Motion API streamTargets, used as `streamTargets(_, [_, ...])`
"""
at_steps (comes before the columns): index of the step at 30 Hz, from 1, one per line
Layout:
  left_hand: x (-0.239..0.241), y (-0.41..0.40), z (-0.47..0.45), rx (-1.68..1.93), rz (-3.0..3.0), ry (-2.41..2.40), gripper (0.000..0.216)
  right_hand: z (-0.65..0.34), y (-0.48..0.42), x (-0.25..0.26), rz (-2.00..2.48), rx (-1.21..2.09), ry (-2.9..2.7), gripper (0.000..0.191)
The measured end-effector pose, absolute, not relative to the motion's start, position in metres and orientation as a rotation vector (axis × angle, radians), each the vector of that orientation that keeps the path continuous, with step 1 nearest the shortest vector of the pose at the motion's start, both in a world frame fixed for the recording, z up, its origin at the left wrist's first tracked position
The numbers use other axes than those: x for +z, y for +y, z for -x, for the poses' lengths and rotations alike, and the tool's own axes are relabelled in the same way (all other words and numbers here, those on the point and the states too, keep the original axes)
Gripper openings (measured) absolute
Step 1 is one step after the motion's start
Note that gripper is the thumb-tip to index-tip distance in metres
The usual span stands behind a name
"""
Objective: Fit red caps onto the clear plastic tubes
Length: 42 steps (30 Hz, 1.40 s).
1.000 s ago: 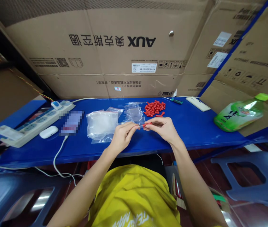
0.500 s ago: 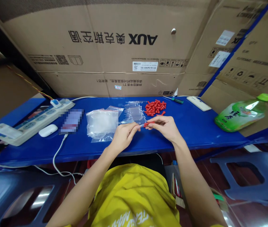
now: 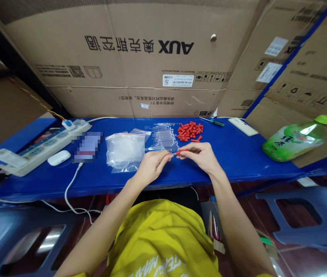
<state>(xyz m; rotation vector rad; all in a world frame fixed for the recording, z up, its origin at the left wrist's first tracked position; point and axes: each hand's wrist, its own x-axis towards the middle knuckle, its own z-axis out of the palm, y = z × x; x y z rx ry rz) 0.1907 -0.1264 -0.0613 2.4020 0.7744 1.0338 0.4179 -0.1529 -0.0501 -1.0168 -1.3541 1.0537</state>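
Observation:
My left hand (image 3: 155, 163) pinches a thin clear dropper tube (image 3: 174, 154), most of it hidden by the fingers. In my right hand (image 3: 201, 154), a red rubber bulb (image 3: 182, 151) is gripped between thumb and fingers. Bulb and tube meet end to end between the two hands; how far one sits over the other cannot be made out. Just beyond the hands lies a row of clear dropper tubes (image 3: 163, 136). A pile of red rubber bulbs (image 3: 191, 130) is right of them, with one loose bulb (image 3: 197, 139) in front.
Clear zip bags (image 3: 125, 149) lie left of the tubes on the blue table (image 3: 232, 161). Farther left are a phone (image 3: 87, 147), a white case (image 3: 59, 158) and a power strip (image 3: 48, 144). Rightward are a screwdriver (image 3: 217, 123), a white phone (image 3: 242, 126) and a green bottle (image 3: 294, 139).
Both hands stay almost in place, with the bulb and tube still held end to end. The view has shifted very slightly. The loose bulb shows a little more clearly.

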Motion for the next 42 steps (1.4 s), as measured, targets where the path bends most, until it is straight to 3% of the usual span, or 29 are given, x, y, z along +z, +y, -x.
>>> streamTargets(15, [-0.062,-0.127,-0.191,1.034,-2.391,0.8,0.039,-0.417,-0.154,-0.047,1.012,1.096,-1.386,0.037])
streamTargets(23, [-0.063,-0.126,-0.195,1.086,-2.399,0.883,0.028,-0.43,-0.155,-0.04,1.047,1.071,-1.405,0.039])
streamTargets(42, [-0.064,-0.125,-0.191,1.02,-2.36,0.752,0.035,-0.43,-0.155,-0.047,1.012,1.062,-1.388,0.037])
